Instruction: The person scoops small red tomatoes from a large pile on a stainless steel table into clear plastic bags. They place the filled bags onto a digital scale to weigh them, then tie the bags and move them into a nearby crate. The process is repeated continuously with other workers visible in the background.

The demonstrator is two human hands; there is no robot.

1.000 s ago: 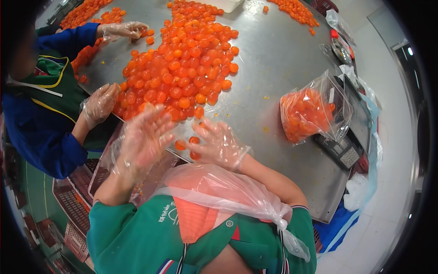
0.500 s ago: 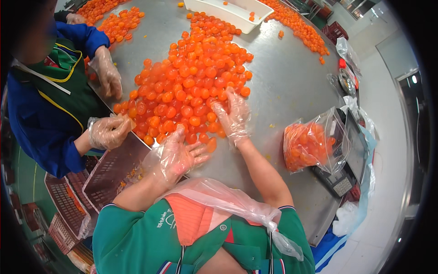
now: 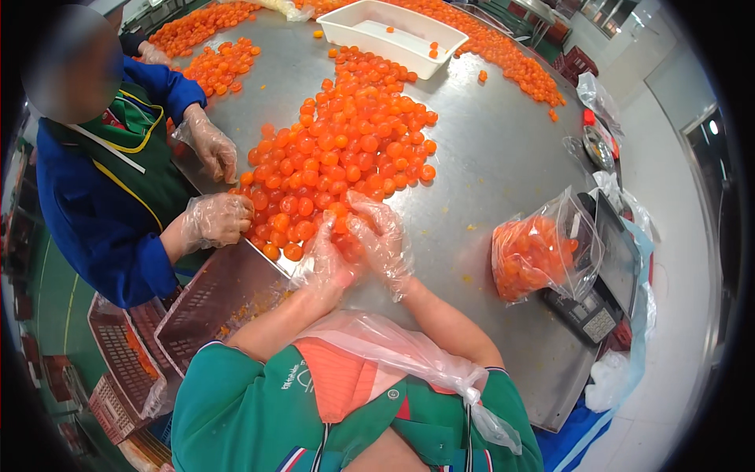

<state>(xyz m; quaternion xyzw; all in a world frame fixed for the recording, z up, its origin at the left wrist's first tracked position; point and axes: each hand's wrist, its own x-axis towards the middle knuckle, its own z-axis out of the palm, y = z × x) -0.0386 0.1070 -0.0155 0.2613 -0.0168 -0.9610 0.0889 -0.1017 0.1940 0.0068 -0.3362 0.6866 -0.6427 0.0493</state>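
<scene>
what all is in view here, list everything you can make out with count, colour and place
round glossy balls: too many to count, orange, heaped mid-table
farther ball heaps: several, orange, far and left edges
broad metal table: one, grey, centre
rectangular plastic tray: one, white, far side, few balls inside
clear bulging plastic bag: one, orange contents, right
boxy keypad device: one, black, by the bag
crumpled plastic: one bundle, white, lower right
slatted plastic crates: several, dull red, lower left
co-worker: one, blue sleeves, left
another person's gloved hand: one, clear glove, upper left
person's shirt: one, green, bottom
left grip, right grip: two hands, clear plastic gloves, cupped around balls at pile's near edge
</scene>
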